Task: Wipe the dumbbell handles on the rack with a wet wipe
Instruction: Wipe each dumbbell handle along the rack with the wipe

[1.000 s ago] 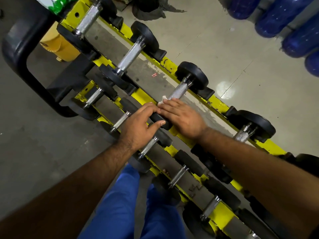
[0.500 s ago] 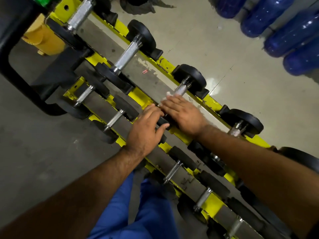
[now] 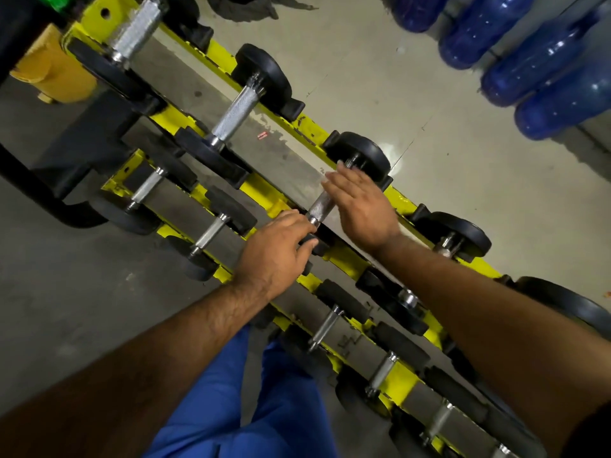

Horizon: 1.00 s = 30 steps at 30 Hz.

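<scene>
A: How far along is the wiping?

B: Hard to judge. On the yellow rack (image 3: 410, 202), the far-left handles (image 3: 135, 29) and the next one (image 3: 233, 114) show no wipe on them; whether they are already clean cannot be told.

A: And the hands?

B: The left hand (image 3: 274, 252) grips the near end of the middle handle (image 3: 320, 206), fingers curled. The right hand (image 3: 362, 206) hovers at its far end, fingers nearly straight.

A: The wipe?

B: Not visible; it may be under that palm. The handles further right (image 3: 383, 370) look untouched.
</scene>
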Motion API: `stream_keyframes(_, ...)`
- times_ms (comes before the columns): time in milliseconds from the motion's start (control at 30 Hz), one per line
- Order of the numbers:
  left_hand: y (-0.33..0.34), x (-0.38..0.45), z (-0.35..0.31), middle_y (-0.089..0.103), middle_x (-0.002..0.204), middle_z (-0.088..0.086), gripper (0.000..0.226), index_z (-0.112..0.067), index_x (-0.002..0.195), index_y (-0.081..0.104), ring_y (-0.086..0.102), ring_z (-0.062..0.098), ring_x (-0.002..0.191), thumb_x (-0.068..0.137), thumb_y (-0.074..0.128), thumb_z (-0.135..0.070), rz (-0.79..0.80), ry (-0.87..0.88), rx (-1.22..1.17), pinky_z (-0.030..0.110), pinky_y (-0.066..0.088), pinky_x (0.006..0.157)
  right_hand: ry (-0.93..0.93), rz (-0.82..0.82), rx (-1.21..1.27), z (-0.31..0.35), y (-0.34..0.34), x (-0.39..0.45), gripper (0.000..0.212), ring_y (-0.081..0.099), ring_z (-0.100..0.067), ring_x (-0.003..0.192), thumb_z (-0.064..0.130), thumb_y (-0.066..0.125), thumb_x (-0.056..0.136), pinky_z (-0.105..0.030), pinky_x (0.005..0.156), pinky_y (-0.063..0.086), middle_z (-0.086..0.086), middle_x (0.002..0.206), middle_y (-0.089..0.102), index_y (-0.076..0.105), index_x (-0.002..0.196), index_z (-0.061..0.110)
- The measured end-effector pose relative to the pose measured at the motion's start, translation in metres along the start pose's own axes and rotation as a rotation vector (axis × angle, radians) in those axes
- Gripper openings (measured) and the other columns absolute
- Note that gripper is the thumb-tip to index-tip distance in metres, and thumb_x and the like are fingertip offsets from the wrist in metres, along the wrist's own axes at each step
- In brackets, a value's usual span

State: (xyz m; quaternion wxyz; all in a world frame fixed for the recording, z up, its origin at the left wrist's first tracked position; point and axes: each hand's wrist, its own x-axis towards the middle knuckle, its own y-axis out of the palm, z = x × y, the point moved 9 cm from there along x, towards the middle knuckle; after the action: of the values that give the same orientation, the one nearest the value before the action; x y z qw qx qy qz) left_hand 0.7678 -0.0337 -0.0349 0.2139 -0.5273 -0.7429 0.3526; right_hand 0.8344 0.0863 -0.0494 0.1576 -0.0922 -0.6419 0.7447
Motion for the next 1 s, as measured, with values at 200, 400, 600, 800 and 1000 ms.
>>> stream_keyframes(200,-0.001,0.001,-0.01,0.065,0.119,0.0,0.028,-0.015,0.118,0.068,0.055,0.017,0.121,0.093,0.063,-0.026,0.073,0.082,0.065,0.033,0.05,0.097,-0.052,0.124,-0.015,0.002,-0.001,0.001,0.044,0.048,-0.029,0.136,0.02,0.038,0.098,-0.045,0.118,0.03,-0.011,0.139,0.059,0.057,0.136,0.008)
stream_keyframes(400,-0.009,0.011,0.011,0.063,0.121,-0.006,0.029,-0.018,0.12,0.066,0.059,0.012,0.103,0.093,0.063,-0.029,0.131,-0.008,-0.102,0.031,0.052,0.086,0.038,0.242,-0.117,-0.009,-0.004,0.003,0.048,0.041,-0.027,0.141,0.016,0.038,0.097,-0.048,0.117,0.032,-0.009,0.147,0.051,0.05,0.143,0.011)
stream_keyframes(600,-0.007,0.02,0.022,0.065,0.109,-0.008,0.024,-0.019,0.109,0.071,0.06,0.009,0.095,0.088,0.071,-0.029,0.222,-0.041,-0.203,0.035,0.055,0.081,0.054,0.297,-0.137,-0.001,-0.006,0.008,0.046,0.042,-0.027,0.14,0.015,0.035,0.097,-0.042,0.118,0.026,-0.01,0.144,0.054,0.054,0.139,0.011)
stream_keyframes(800,-0.003,0.018,0.021,0.062,0.113,-0.006,0.029,-0.019,0.113,0.067,0.059,0.013,0.099,0.088,0.071,-0.034,0.256,-0.098,-0.182,0.036,0.054,0.085,-0.026,0.331,-0.119,0.019,-0.003,0.014,0.037,0.055,-0.028,0.126,0.011,0.046,0.093,-0.042,0.115,0.032,-0.012,0.127,0.066,0.066,0.124,0.009)
stream_keyframes(1000,0.002,0.015,0.019,0.055,0.118,-0.003,0.049,-0.018,0.118,0.059,0.059,0.017,0.098,0.081,0.075,-0.046,0.267,-0.174,-0.159,0.034,0.054,0.079,0.045,0.314,-0.097,0.013,-0.014,0.01,0.039,0.059,-0.029,0.12,0.012,0.043,0.089,-0.044,0.111,0.038,-0.011,0.118,0.069,0.071,0.116,0.008)
